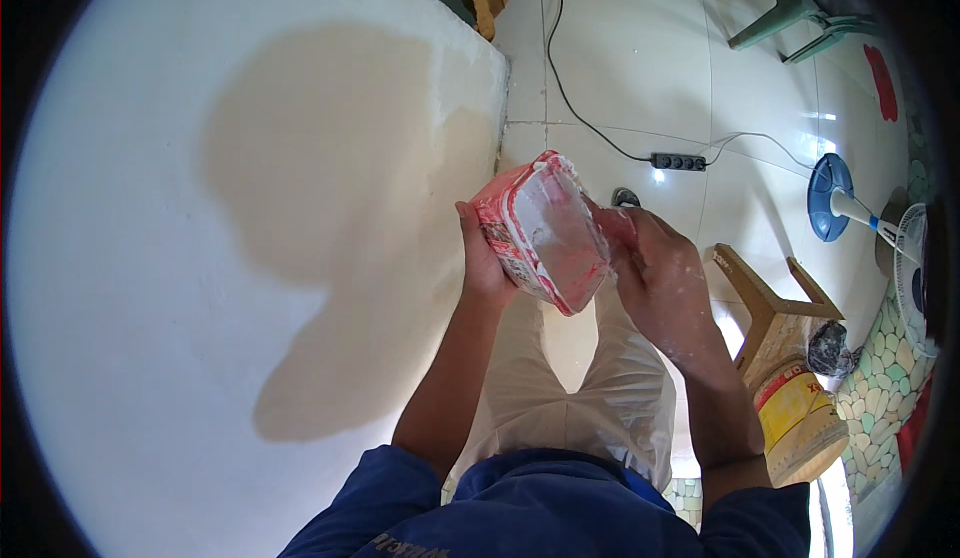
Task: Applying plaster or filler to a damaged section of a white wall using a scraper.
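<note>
One red-and-white plastic tub [503, 213] stands at my twelve o'clock, white-smeared, likely light, flexible, slick-rimmed, best held by the nine-o'clock side my left grip [486, 266] clamps; whether my right grip [652, 263], at its three o'clock, is together, I cannot tell.

The scene is viewed from the wearer's head, through a wide fisheye lens tipped steeply downward. The left hand [487, 270] and the right hand [657, 266] are taken in at close range, near the middle. The shirt [560, 513] is seen from above, on the near side of the hands; the wall [120, 258] is caught to their left, and the floor [630, 58] is shown farther off, below and beyond them.
</note>
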`<state>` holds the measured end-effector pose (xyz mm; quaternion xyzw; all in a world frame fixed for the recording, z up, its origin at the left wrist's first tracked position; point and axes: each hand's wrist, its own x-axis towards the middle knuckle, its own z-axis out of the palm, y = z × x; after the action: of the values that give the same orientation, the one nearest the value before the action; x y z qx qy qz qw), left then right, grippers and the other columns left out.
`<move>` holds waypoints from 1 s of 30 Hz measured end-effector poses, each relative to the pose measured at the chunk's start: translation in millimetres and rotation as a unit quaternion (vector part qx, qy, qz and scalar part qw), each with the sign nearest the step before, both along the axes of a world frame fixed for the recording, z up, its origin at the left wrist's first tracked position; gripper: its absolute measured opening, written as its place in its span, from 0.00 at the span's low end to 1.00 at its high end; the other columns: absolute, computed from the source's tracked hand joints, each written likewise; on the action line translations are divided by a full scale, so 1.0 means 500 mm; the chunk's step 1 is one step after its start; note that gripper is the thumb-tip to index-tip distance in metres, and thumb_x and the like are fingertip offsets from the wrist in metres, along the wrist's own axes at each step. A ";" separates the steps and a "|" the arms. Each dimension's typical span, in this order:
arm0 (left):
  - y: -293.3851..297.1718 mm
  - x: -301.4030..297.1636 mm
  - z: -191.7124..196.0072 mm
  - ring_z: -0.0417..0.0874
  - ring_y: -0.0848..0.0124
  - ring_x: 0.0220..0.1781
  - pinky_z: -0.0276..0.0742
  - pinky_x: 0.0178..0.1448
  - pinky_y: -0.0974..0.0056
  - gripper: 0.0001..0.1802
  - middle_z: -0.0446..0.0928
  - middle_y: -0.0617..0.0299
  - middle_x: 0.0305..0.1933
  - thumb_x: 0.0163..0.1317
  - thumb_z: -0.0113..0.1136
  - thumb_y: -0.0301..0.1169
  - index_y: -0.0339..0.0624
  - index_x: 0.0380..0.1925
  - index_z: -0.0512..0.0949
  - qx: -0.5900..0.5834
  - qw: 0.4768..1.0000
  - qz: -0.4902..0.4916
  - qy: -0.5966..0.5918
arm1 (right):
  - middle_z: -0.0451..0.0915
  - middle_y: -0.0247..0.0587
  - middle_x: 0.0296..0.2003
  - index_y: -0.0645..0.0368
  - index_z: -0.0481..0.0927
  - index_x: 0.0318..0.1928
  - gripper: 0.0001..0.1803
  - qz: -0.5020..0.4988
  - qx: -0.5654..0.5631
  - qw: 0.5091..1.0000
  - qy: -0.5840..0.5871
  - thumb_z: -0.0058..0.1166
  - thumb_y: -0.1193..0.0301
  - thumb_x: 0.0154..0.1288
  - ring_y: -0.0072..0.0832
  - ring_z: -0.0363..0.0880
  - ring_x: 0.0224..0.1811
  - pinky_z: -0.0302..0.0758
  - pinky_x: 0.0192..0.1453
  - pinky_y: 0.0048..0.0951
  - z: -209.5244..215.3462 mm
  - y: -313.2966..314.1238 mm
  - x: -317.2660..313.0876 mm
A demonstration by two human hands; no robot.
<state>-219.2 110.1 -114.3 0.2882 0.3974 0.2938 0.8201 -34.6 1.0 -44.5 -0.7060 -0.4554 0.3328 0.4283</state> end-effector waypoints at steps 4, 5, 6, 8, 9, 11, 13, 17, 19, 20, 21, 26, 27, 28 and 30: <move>-0.010 -0.034 -0.006 0.74 0.61 0.65 0.69 0.69 0.52 0.51 0.73 0.55 0.63 0.59 0.40 0.74 0.39 0.65 0.65 0.006 1.000 0.009 -0.021 | 0.80 0.50 0.33 0.59 0.76 0.47 0.11 0.039 -0.068 0.995 -0.068 0.54 0.74 0.64 0.48 0.81 0.30 0.78 0.32 0.43 0.008 -0.008 -0.024; -0.010 -0.042 -0.008 0.73 0.61 0.65 0.68 0.69 0.52 0.51 0.73 0.55 0.63 0.59 0.41 0.74 0.39 0.65 0.65 0.010 0.999 0.020 -0.040 | 0.81 0.49 0.33 0.58 0.76 0.48 0.11 0.051 -0.040 0.996 -0.059 0.54 0.73 0.64 0.47 0.81 0.30 0.78 0.32 0.44 0.009 -0.011 -0.032; -0.008 -0.049 -0.010 0.72 0.61 0.66 0.67 0.70 0.53 0.51 0.72 0.55 0.64 0.59 0.42 0.74 0.39 0.65 0.64 0.014 0.998 0.030 -0.059 | 0.81 0.48 0.33 0.57 0.76 0.48 0.12 0.063 -0.012 0.997 -0.050 0.54 0.72 0.65 0.47 0.81 0.29 0.78 0.32 0.44 0.012 -0.012 -0.041; -0.002 -0.060 -0.004 0.71 0.62 0.66 0.67 0.70 0.53 0.52 0.71 0.55 0.65 0.59 0.39 0.75 0.39 0.65 0.65 0.033 0.998 0.036 -0.042 | 0.80 0.53 0.35 0.64 0.76 0.51 0.13 0.085 -0.038 0.996 -0.013 0.54 0.78 0.66 0.48 0.82 0.32 0.79 0.35 0.40 0.038 -0.008 -0.042; 0.002 -0.067 0.001 0.71 0.62 0.66 0.68 0.69 0.53 0.53 0.71 0.55 0.65 0.59 0.37 0.75 0.39 0.65 0.66 0.035 0.998 0.038 -0.040 | 0.81 0.53 0.36 0.64 0.76 0.51 0.13 0.078 -0.016 0.997 0.022 0.53 0.78 0.66 0.48 0.82 0.33 0.79 0.36 0.39 0.040 -0.007 -0.045; 0.005 -0.067 0.006 0.72 0.63 0.64 0.69 0.67 0.54 0.54 0.72 0.56 0.64 0.59 0.31 0.77 0.39 0.65 0.66 0.046 0.997 0.033 -0.062 | 0.81 0.54 0.37 0.65 0.76 0.52 0.14 0.070 0.005 0.996 0.057 0.53 0.78 0.67 0.47 0.83 0.34 0.80 0.37 0.38 0.043 -0.008 -0.046; 0.010 -0.076 -0.009 0.72 0.63 0.64 0.69 0.67 0.54 0.54 0.72 0.56 0.63 0.59 0.32 0.76 0.39 0.65 0.66 0.027 0.992 0.025 -0.118 | 0.81 0.52 0.38 0.57 0.75 0.51 0.13 0.032 0.012 0.999 0.032 0.52 0.74 0.66 0.49 0.82 0.33 0.79 0.34 0.44 0.035 -0.003 -0.052; -0.001 -0.087 -0.014 0.74 0.61 0.63 0.69 0.67 0.53 0.53 0.72 0.55 0.63 0.59 0.34 0.77 0.40 0.65 0.66 0.046 0.990 0.088 -0.098 | 0.81 0.54 0.39 0.58 0.74 0.53 0.15 0.027 0.028 0.998 0.053 0.52 0.76 0.65 0.51 0.83 0.35 0.79 0.37 0.45 0.019 0.001 -0.066; -0.005 -0.084 -0.012 0.74 0.61 0.62 0.70 0.66 0.52 0.53 0.72 0.55 0.63 0.58 0.36 0.77 0.40 0.65 0.65 0.060 0.988 0.092 -0.108 | 0.82 0.55 0.40 0.60 0.75 0.53 0.15 0.045 0.026 0.993 0.106 0.53 0.76 0.65 0.52 0.83 0.36 0.80 0.38 0.44 0.020 -0.009 -0.068; -0.006 -0.085 -0.012 0.74 0.61 0.62 0.71 0.66 0.52 0.53 0.71 0.54 0.63 0.58 0.37 0.77 0.40 0.65 0.64 0.075 0.985 0.096 -0.119 | 0.82 0.55 0.40 0.60 0.75 0.53 0.15 0.045 0.025 0.993 0.108 0.53 0.76 0.65 0.52 0.83 0.36 0.80 0.38 0.44 0.020 -0.010 -0.070; -0.006 -0.088 -0.010 0.74 0.61 0.62 0.71 0.66 0.52 0.53 0.71 0.54 0.63 0.58 0.37 0.77 0.40 0.65 0.64 0.074 0.986 0.096 -0.117 | 0.82 0.55 0.39 0.61 0.75 0.52 0.15 0.033 0.034 0.988 0.145 0.53 0.77 0.65 0.50 0.83 0.35 0.80 0.38 0.41 0.019 -0.011 -0.072; 0.010 -0.114 -0.001 0.68 0.52 0.69 0.65 0.72 0.43 0.57 0.67 0.46 0.69 0.48 0.60 0.73 0.40 0.67 0.65 -0.003 0.970 0.101 -0.219 | 0.83 0.55 0.36 0.64 0.77 0.51 0.13 0.008 0.014 0.963 0.271 0.54 0.78 0.66 0.39 0.84 0.32 0.79 0.39 0.32 0.025 -0.022 -0.074; 0.013 -0.116 -0.001 0.68 0.52 0.69 0.65 0.72 0.43 0.57 0.67 0.46 0.69 0.48 0.60 0.73 0.40 0.67 0.65 -0.002 0.971 0.102 -0.217 | 0.83 0.48 0.36 0.64 0.78 0.50 0.12 0.002 0.009 0.954 0.301 0.54 0.78 0.68 0.29 0.81 0.30 0.76 0.36 0.27 0.028 -0.023 -0.076; 0.016 -0.105 0.005 0.68 0.52 0.70 0.64 0.72 0.43 0.57 0.67 0.47 0.69 0.48 0.61 0.72 0.40 0.68 0.65 -0.006 0.963 0.092 -0.254 | 0.84 0.40 0.37 0.65 0.78 0.50 0.10 -0.005 0.004 0.944 0.330 0.53 0.78 0.70 0.19 0.78 0.29 0.74 0.32 0.22 0.028 -0.025 -0.079; 0.020 -0.090 0.025 0.67 0.52 0.70 0.64 0.72 0.44 0.56 0.66 0.47 0.70 0.48 0.62 0.71 0.41 0.68 0.65 -0.010 0.954 0.082 -0.289 | 0.84 0.39 0.36 0.64 0.78 0.50 0.10 -0.020 -0.015 0.920 0.392 0.53 0.77 0.70 0.17 0.77 0.28 0.73 0.30 0.20 0.031 -0.028 -0.081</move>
<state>-264.4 120.0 -101.8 0.1490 0.1688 0.4270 0.8758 -75.2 -12.9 -29.1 -0.5340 -0.2321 0.5810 0.5687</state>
